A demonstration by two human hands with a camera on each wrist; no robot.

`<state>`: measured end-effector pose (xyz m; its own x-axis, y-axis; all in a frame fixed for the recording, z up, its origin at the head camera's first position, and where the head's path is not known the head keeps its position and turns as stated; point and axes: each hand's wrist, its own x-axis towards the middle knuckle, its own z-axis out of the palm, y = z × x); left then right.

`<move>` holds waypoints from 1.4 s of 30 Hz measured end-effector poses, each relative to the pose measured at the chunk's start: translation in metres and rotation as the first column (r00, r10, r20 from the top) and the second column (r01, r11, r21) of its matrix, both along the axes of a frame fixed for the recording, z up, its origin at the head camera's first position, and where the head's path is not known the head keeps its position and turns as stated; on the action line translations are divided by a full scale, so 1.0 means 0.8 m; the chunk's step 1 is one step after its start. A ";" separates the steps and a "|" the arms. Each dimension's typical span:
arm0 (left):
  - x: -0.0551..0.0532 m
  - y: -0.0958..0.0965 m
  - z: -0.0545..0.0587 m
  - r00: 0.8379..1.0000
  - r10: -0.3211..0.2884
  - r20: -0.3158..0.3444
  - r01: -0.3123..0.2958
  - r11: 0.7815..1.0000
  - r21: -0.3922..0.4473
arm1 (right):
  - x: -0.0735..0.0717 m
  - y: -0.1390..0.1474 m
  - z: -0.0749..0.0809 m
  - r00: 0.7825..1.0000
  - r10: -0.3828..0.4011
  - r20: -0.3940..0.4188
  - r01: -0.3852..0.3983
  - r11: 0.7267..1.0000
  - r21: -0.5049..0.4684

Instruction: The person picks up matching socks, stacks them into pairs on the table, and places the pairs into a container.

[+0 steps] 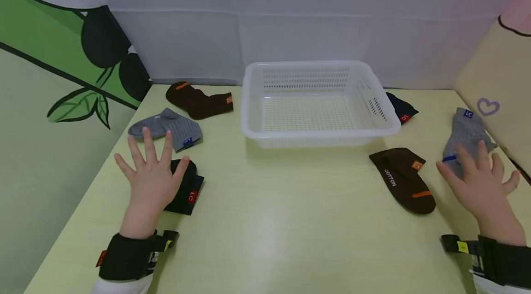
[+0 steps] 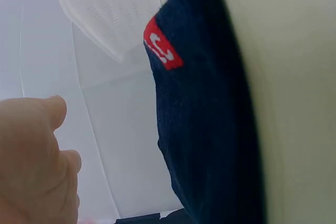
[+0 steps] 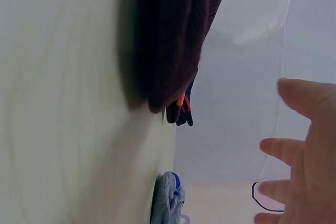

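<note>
My left hand [image 1: 152,182], fingers spread, hovers above a dark navy sock [image 1: 182,192] with a red tag, partly covering it in the head view. Just beyond its fingertips lies a grey sock [image 1: 182,130], and behind that a brown sock [image 1: 201,102]. On the right, my right hand [image 1: 483,185] is spread and holds nothing; its fingers overlap another grey sock [image 1: 466,128]. To its left is a second brown sock [image 1: 400,181] marked COTTON. Another navy sock [image 1: 401,108] is half hidden behind the basket's right side.
A white perforated plastic basket [image 1: 321,135] stands at the back middle of the pale table [image 1: 282,220], its inside showing no socks. Behind it hangs a light cloth backdrop [image 1: 307,36]. A printed wall [image 1: 498,77] borders the right edge.
</note>
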<state>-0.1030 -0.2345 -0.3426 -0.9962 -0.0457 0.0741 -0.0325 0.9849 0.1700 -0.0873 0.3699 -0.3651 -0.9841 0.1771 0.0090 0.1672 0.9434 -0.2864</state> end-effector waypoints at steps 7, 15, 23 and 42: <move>-0.010 0.010 0.002 0.997 -0.043 -0.057 0.046 0.998 0.051 | -0.028 -0.009 0.000 0.964 0.204 0.170 -0.192 0.978 -0.081; -0.017 0.024 -0.002 0.993 -0.078 -0.092 0.090 0.987 0.134 | -0.043 -0.033 -0.012 0.931 0.294 0.218 -0.283 0.956 -0.077; -0.017 0.062 -0.017 0.977 -0.213 0.004 0.198 0.915 0.351 | -0.047 -0.056 -0.015 0.927 0.306 0.217 -0.292 0.952 -0.093; -0.027 0.153 -0.046 0.899 -0.423 0.112 0.232 0.677 0.698 | -0.051 -0.137 -0.005 0.892 0.405 0.202 -0.376 0.911 -0.167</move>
<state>-0.1246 -0.1121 -0.3794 -0.9339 0.3457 -0.0912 0.1357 0.5787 0.8042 -0.1280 0.2602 -0.3691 -0.9465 -0.2366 -0.2196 -0.1338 0.9066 -0.4001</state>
